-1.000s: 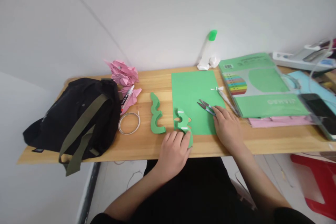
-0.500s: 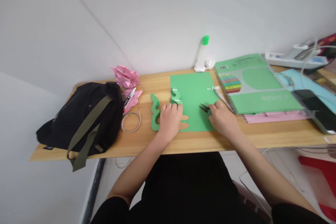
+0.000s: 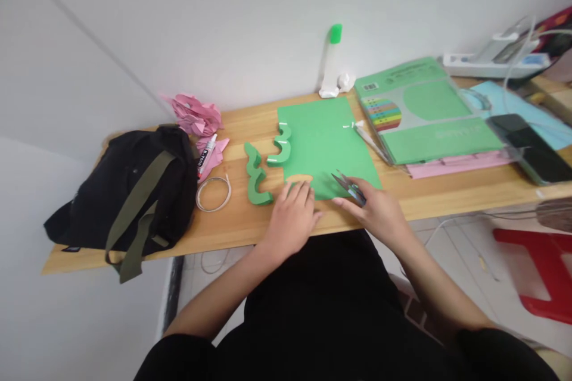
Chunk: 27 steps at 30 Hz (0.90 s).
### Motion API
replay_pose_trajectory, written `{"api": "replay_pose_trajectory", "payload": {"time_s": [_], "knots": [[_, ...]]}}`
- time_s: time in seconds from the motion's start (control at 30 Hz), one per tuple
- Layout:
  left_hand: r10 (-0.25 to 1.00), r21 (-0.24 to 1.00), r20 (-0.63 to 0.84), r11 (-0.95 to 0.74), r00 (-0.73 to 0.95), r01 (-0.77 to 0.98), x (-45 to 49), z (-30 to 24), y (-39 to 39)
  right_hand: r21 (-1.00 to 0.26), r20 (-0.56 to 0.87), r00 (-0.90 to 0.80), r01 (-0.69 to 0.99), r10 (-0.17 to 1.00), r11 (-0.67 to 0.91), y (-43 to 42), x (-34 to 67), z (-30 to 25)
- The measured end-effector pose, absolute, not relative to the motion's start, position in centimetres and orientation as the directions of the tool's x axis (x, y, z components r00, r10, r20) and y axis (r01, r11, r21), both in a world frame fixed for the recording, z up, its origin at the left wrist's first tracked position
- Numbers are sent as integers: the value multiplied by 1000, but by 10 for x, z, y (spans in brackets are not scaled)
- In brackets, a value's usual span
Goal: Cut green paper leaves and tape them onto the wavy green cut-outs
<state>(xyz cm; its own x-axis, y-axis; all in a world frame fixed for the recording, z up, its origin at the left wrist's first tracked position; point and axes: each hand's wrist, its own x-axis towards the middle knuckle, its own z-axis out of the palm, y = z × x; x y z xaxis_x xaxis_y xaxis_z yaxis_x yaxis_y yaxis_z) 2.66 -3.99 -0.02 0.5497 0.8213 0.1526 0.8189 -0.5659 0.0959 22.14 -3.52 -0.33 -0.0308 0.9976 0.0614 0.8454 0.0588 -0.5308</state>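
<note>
My left hand (image 3: pixel 292 217) rests flat at the near edge of a green paper sheet (image 3: pixel 328 131), fingers stretched out. By its fingertips lies a tan, rounded paper piece (image 3: pixel 299 178), partly hidden by the hand. In my right hand (image 3: pixel 378 211) is a pair of dark scissors (image 3: pixel 351 187), blades pointing left and slightly parted over the sheet. Left of my left hand stands a wavy green paper strip (image 3: pixel 254 175) on edge. A second curled green strip (image 3: pixel 282 146) overlaps the sheet's left edge.
On the left sit a black bag (image 3: pixel 143 190), crumpled pink paper (image 3: pixel 196 114), a glue tube (image 3: pixel 208 155) and a coiled band (image 3: pixel 213 193). A green paper pack (image 3: pixel 433 113), phone (image 3: pixel 531 146) and power strip (image 3: pixel 496 65) lie right. A green-capped bottle (image 3: pixel 333 59) stands by the wall.
My left hand has come off the green strips and moved nearer the table's front edge, fingers flattening. My right hand has turned, showing more of the scissors. The camera view has shifted.
</note>
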Motion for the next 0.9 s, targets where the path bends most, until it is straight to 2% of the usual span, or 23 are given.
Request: {"api": "replay_pose_trajectory", "payload": {"time_s": [0.1,0.2,0.3,0.4,0.43,0.5,0.6,0.7,0.77,0.9], "knots": [[778,246,141,-626,612,740,29,-2,-63,-439,38,56,898,998,-34,-46,221,-4],[780,320,215,-624,587,713,27,-2,-63,-443,52,84,895,995,-53,-58,221,-5],[835,208,296,-531,464,822,24,-1,-46,-451,42,99,890,994,-70,-65,217,-6],[888,51,299,-381,350,923,20,4,-21,-347,53,232,916,971,-200,-65,212,-8],[909,14,272,-332,316,943,19,7,-13,-302,42,227,931,973,-204,-64,211,-8],[942,-42,195,-269,272,962,16,12,1,-226,-27,121,966,992,-123,-62,209,-7],[959,-83,94,-262,269,962,13,16,14,-160,-150,-61,986,987,37,-64,210,-6],[964,-81,69,-252,258,964,11,16,24,-151,-141,-135,982,981,113,-73,217,-10],[970,-74,69,-230,235,970,10,16,32,-196,-74,-196,964,978,178,-81,224,-17],[978,-49,66,-194,197,980,9,18,47,-410,55,-295,864,954,291,-91,241,-25]]}}
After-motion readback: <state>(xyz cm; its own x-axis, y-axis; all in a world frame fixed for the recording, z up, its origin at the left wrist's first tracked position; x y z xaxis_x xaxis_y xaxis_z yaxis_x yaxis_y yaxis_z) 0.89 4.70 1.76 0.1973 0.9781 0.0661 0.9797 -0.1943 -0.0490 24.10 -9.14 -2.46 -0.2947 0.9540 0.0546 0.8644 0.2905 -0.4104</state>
